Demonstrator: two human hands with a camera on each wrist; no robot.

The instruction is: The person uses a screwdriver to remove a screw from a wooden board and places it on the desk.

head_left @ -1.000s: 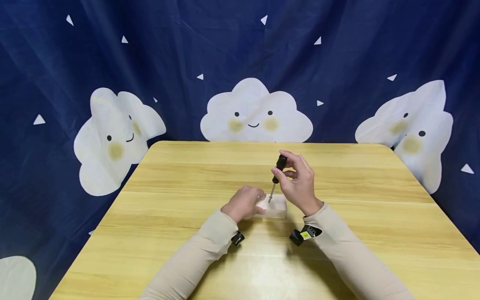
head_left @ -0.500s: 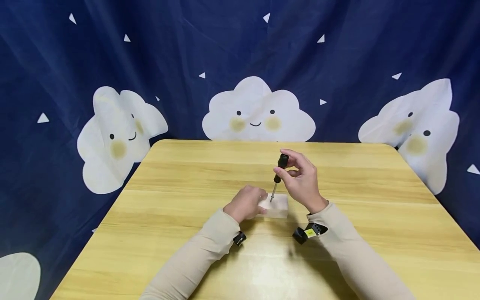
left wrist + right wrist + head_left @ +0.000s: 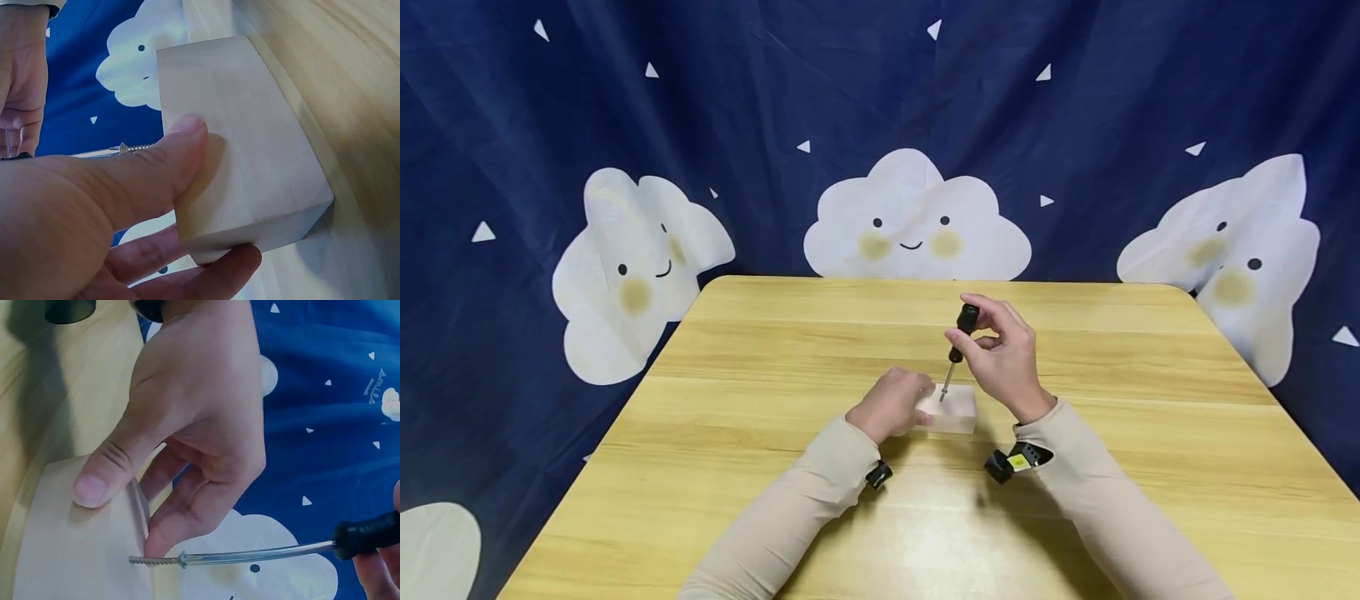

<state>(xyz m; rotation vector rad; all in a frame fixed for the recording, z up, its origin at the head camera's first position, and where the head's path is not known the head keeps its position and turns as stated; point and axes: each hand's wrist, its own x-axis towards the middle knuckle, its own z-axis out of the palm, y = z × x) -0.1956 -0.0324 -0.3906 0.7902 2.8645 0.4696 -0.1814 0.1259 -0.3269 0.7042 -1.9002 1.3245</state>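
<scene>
A pale wooden block lies on the table, and my left hand grips its left end. In the left wrist view the thumb presses one broad face while fingers curl under the end. My right hand holds the black handle of a screwdriver between thumb and fingers. The tool slants, its metal shaft pointing down to the block. At its tip is a threaded screw, which meets the block's upper face close to the left fingers. In the left wrist view the screw shows behind the left thumb, its point hidden.
The light wooden table extends around both hands. A dark blue curtain with white clouds hangs right behind its far edge. Black straps with small cameras sit on both wrists, the right camera low over the table.
The right thumb has shifted slightly on the screwdriver handle. Block, screw and left hand keep their places; the head view itself has moved a little.
</scene>
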